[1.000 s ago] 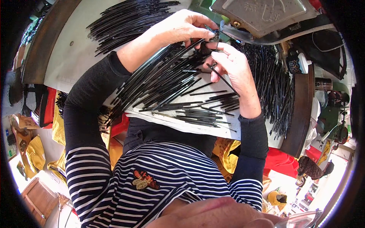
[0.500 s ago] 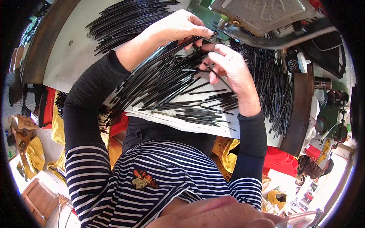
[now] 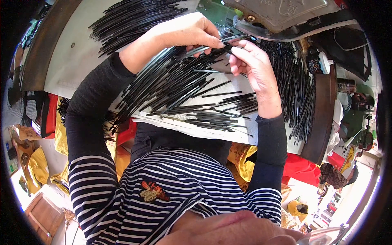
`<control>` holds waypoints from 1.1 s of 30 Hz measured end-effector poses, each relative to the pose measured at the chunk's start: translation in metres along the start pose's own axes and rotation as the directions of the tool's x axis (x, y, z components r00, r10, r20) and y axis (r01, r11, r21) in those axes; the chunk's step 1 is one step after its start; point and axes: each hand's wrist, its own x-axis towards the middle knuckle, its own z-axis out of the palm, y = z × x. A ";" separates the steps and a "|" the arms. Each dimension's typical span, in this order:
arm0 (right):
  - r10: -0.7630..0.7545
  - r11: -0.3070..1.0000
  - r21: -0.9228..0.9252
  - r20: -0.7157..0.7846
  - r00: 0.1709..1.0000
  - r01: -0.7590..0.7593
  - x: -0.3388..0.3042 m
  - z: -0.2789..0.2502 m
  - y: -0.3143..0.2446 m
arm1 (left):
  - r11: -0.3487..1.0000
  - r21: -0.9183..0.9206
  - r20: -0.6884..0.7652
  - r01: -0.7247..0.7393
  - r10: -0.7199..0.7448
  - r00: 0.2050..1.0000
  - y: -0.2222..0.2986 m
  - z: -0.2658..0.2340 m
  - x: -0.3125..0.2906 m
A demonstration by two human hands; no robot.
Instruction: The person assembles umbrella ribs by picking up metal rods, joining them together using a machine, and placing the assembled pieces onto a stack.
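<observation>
My left hand (image 3: 195,34) is closed, thumb and fingers pinching thin black rods (image 3: 173,52) just in front of the green machine base (image 3: 209,9). Close beside it on the right, my right hand (image 3: 258,65) has its thumb and forefinger pinched together at the rods' far ends. What exactly lies between those right fingertips is partly hidden. Beneath both hands a loose pile of similar black rods (image 3: 165,83) spreads over the pale worktop (image 3: 65,61). Shorter black rods (image 3: 214,121) lie nearer to me, along the front edge.
A large bundle of black rods (image 3: 132,23) lies at the back left, and another dense heap (image 3: 297,96) at the right. The machine's grey metal cover (image 3: 281,14) and a curved metal bar (image 3: 304,34) overhang the back right. Dark raised rims (image 3: 322,118) border the worktop.
The short black rod that lay across my right palm no longer shows there. My right hand has shifted slightly right, and the rods between my hands now point further right.
</observation>
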 end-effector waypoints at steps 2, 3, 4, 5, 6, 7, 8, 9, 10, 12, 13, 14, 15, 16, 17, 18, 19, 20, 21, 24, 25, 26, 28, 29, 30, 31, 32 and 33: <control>0.028 0.999 0.038 0.022 0.999 -0.028 0.003 -0.007 -0.001 | 0.994 -0.107 0.038 0.012 -0.008 0.999 -0.005 -0.005 0.000; 0.021 0.990 0.136 0.028 0.999 -0.024 0.004 -0.010 0.001 | 0.977 -0.213 0.081 0.023 -0.006 0.997 -0.005 -0.006 0.001; 0.013 0.972 0.234 0.033 0.999 -0.021 0.006 -0.014 0.003 | 0.976 -0.216 0.082 0.023 -0.006 0.997 -0.005 -0.005 0.001; -0.003 0.960 0.281 0.075 0.997 -0.018 0.008 -0.019 0.004 | 0.972 -0.231 0.066 0.031 -0.016 0.998 -0.004 -0.005 0.000; -0.003 0.960 0.281 0.075 0.997 -0.018 0.008 -0.019 0.005 | 0.969 -0.245 0.049 0.037 -0.026 0.998 -0.003 -0.004 -0.001; -0.016 0.959 0.284 0.058 0.998 -0.001 0.008 -0.018 0.006 | 0.969 -0.246 0.049 0.037 -0.026 0.998 -0.002 -0.004 -0.001; -0.030 0.958 0.287 0.042 0.999 0.017 0.008 -0.017 0.006 | 0.971 -0.236 0.043 0.032 -0.023 0.999 -0.001 -0.003 0.000; -0.030 0.958 0.287 0.042 0.999 0.016 0.007 -0.016 0.007 | 0.974 -0.226 0.036 0.027 -0.019 0.999 -0.001 -0.003 0.000; -0.039 0.958 0.285 0.027 0.999 0.030 0.007 -0.015 0.007 | 0.974 -0.226 0.037 0.027 -0.019 0.999 0.000 -0.004 -0.001; -0.049 0.958 0.283 0.012 0.999 0.043 0.006 -0.015 0.006 | 1.000 -0.020 -0.013 -0.002 0.002 1.000 0.001 -0.008 -0.002; -0.068 0.966 0.247 -0.047 0.997 0.078 0.006 -0.015 0.006 | 1.000 -0.020 -0.013 -0.003 0.003 1.000 0.000 -0.010 -0.001; -0.090 0.972 0.208 -0.106 0.990 0.110 0.005 -0.016 0.005 | 0.999 0.031 -0.078 0.009 -0.007 0.997 -0.002 -0.014 0.000; -0.107 0.969 0.205 -0.148 0.983 0.136 0.005 -0.016 0.005 | 0.996 0.083 -0.143 0.026 -0.014 0.990 -0.003 -0.016 0.000; -0.107 0.969 0.205 -0.147 0.983 0.137 0.005 -0.017 0.004 | 1.000 -0.024 -0.161 0.018 -0.022 0.987 -0.004 -0.018 -0.001; -0.143 0.961 0.209 -0.174 0.974 0.179 0.006 -0.017 0.004 | 0.998 -0.063 -0.182 0.013 -0.024 0.983 -0.005 -0.019 0.000; -0.179 0.952 0.211 -0.202 0.963 0.221 0.007 -0.018 0.004 | 0.995 -0.102 -0.203 0.006 -0.027 0.979 -0.009 -0.019 0.002; -0.190 0.947 0.220 -0.197 0.962 0.232 0.009 -0.017 0.004 | 0.995 -0.102 -0.205 0.006 -0.027 0.978 -0.013 -0.019 0.004; -0.190 0.948 0.219 -0.195 0.962 0.232 0.010 -0.016 0.004 | 0.988 -0.155 -0.225 0.001 -0.036 0.974 -0.018 -0.019 0.007; -0.200 0.945 0.219 -0.204 0.958 0.244 0.010 -0.016 0.004 | 0.979 -0.206 -0.242 -0.006 -0.046 0.969 -0.019 -0.018 0.009; -0.204 0.943 0.218 -0.218 0.955 0.251 0.011 -0.018 0.005 | 0.981 -0.195 -0.291 0.013 -0.070 0.954 -0.020 -0.011 0.013; -0.198 0.945 0.216 -0.223 0.954 0.247 0.011 -0.019 0.005 | 0.981 -0.195 -0.292 0.012 -0.070 0.954 -0.020 -0.010 0.014; -0.199 0.945 0.215 -0.223 0.954 0.247 0.011 -0.019 0.005 | 0.975 -0.221 -0.283 0.000 -0.064 0.957 -0.021 -0.010 0.016; -0.214 0.935 0.236 -0.225 0.951 0.266 0.010 -0.021 0.004 | 0.969 -0.248 -0.271 -0.014 -0.055 0.961 -0.021 -0.011 0.017; -0.214 0.935 0.235 -0.228 0.950 0.267 0.011 -0.021 0.004 | 0.978 -0.210 -0.275 -0.008 -0.051 0.960 -0.021 -0.014 0.016; -0.205 0.937 0.236 -0.223 0.953 0.257 0.013 -0.019 0.004 | 0.985 -0.172 -0.282 0.001 -0.050 0.958 -0.022 -0.015 0.015; -0.196 0.939 0.238 -0.218 0.956 0.247 0.014 -0.018 0.004 | 0.985 -0.171 -0.282 0.002 -0.051 0.958 -0.022 -0.014 0.014; -0.196 0.939 0.238 -0.218 0.956 0.247 0.014 -0.018 0.005 | 0.974 -0.225 -0.274 0.000 -0.064 0.960 -0.023 -0.012 0.014; -0.190 0.945 0.220 -0.231 0.954 0.241 0.013 -0.019 0.006 | 0.960 -0.278 -0.264 -0.003 -0.073 0.962 -0.022 -0.011 0.014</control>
